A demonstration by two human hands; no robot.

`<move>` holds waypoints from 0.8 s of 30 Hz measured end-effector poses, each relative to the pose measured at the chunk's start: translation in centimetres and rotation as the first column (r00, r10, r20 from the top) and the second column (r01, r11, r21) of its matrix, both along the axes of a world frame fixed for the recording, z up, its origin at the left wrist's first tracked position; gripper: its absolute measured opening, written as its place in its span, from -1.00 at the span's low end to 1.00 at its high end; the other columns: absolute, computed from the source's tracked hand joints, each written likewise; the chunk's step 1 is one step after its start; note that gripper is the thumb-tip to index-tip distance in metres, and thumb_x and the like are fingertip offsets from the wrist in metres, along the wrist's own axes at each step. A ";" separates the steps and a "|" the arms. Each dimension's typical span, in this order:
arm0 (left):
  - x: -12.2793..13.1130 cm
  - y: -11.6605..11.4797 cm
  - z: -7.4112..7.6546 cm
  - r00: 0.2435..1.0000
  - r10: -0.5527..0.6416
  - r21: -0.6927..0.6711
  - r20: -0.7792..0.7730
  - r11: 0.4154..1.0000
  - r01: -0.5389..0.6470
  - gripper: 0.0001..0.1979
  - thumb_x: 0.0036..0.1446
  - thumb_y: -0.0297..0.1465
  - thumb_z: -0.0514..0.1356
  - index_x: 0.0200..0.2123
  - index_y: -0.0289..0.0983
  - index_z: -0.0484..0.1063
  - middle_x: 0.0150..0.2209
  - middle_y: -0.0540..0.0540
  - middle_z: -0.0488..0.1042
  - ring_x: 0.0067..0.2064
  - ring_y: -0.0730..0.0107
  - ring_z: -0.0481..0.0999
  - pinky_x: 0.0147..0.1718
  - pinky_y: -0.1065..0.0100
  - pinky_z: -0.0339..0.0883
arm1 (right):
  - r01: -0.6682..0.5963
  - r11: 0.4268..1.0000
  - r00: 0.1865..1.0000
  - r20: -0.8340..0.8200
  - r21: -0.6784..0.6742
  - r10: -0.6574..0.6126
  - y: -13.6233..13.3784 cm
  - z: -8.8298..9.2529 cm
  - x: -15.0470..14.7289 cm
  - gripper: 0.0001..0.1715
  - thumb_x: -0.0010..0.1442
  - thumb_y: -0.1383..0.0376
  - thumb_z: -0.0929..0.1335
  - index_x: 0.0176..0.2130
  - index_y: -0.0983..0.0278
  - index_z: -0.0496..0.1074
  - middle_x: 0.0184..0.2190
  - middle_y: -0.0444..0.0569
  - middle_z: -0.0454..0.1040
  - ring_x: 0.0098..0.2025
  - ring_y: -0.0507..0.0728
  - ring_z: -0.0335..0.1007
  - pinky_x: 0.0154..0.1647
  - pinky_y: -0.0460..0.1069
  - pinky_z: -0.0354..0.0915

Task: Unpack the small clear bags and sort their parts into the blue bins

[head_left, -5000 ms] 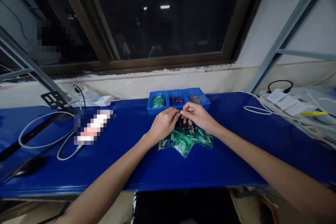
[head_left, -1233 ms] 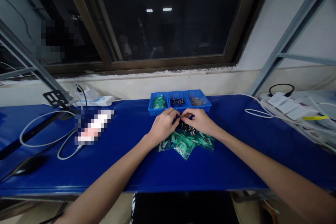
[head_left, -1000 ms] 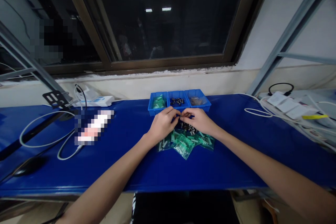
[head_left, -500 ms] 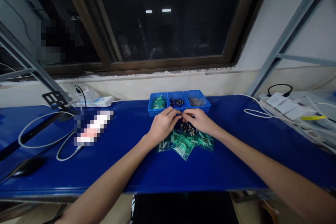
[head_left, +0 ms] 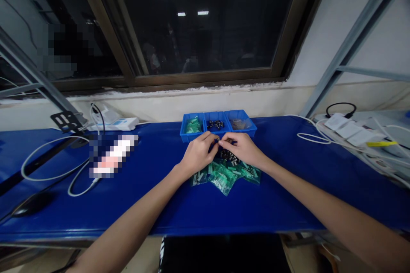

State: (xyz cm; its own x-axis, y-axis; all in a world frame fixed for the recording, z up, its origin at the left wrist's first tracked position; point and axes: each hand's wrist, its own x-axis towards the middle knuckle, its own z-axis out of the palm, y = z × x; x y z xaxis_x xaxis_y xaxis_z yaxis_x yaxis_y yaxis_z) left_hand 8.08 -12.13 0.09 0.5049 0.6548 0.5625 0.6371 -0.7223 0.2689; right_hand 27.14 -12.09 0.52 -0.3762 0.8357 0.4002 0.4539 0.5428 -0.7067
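My left hand [head_left: 199,152] and my right hand [head_left: 244,150] meet fingertip to fingertip, just in front of the blue bins. Between them a small metallic part [head_left: 218,139] shows, pinched by both hands; its exact kind is too small to make out. Below the fingers lies a heap of small black-and-silver metal parts [head_left: 234,161], partly covered by my right hand. Clear green-tinted plastic bags [head_left: 223,179] with small pale pieces inside spread on the table in front of the heap.
Three joined blue bins [head_left: 218,133] hold bagged green pieces, small dark parts and brownish pieces. On the blue table [head_left: 153,204], a blurred-out device and white cable [head_left: 72,187] lie left. White adapters [head_left: 349,130] sit right, by a metal frame. A window rises behind.
The fingertips of my right hand have shifted slightly left towards my left hand, and the small part between them now shows. Bags and bins stay put.
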 end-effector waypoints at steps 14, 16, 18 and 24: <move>0.1 -0.2 0.2 0.993 -0.012 0.000 -0.114 1.000 0.012 -0.67 0.37 -0.28 -0.01 -0.32 -0.27 0.46 -0.38 -0.08 0.43 -0.41 0.40 0.43 -0.45 0.33 0.26 | -0.082 0.995 0.987 -0.146 -0.060 0.073 0.4 0.2 0.1 -0.89 0.25 0.31 0.32 -0.31 0.23 0.44 -0.34 -0.06 0.52 -0.27 0.10 0.47 -0.19 0.03 0.36; 0.1 -0.1 0.3 0.992 -0.017 -0.001 -0.127 1.000 0.017 -0.66 0.37 -0.27 -0.01 -0.35 -0.27 0.46 -0.40 -0.07 0.43 -0.41 0.40 0.42 -0.46 0.33 0.24 | -0.110 0.988 0.986 -0.141 -0.109 0.094 0.5 0.1 0.2 -0.88 0.25 0.33 0.30 -0.29 0.24 0.45 -0.34 -0.05 0.52 -0.29 0.09 0.47 -0.24 0.02 0.37; 0.0 -0.1 0.3 0.992 -0.010 0.000 -0.126 1.000 0.010 -0.65 0.38 -0.27 0.00 -0.38 -0.26 0.45 -0.42 -0.06 0.43 -0.42 0.40 0.42 -0.46 0.33 0.22 | -0.145 0.978 0.982 -0.141 -0.151 0.124 0.7 0.0 0.3 -0.90 0.24 0.33 0.31 -0.27 0.24 0.45 -0.36 -0.06 0.52 -0.30 0.08 0.47 -0.29 0.01 0.37; 0.0 0.0 0.3 0.999 0.031 -0.011 0.019 0.999 -0.030 -0.76 0.38 -0.28 0.01 -0.22 -0.26 0.41 -0.33 -0.06 0.49 -0.36 0.41 0.47 -0.39 0.34 0.30 | -0.167 0.971 0.982 -0.120 -0.173 0.147 0.6 -0.2 0.2 -0.98 0.20 0.34 0.36 -0.32 0.24 0.42 -0.41 -0.10 0.52 -0.34 0.06 0.47 -0.20 0.03 0.37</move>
State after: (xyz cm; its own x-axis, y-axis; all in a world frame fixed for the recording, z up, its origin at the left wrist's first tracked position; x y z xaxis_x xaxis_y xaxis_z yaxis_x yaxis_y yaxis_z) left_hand 8.07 -12.17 0.37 0.4740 0.6756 0.5647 0.6537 -0.6997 0.2884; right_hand 27.30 -11.48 0.31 -0.4725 0.8317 0.2916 0.2910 0.4595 -0.8392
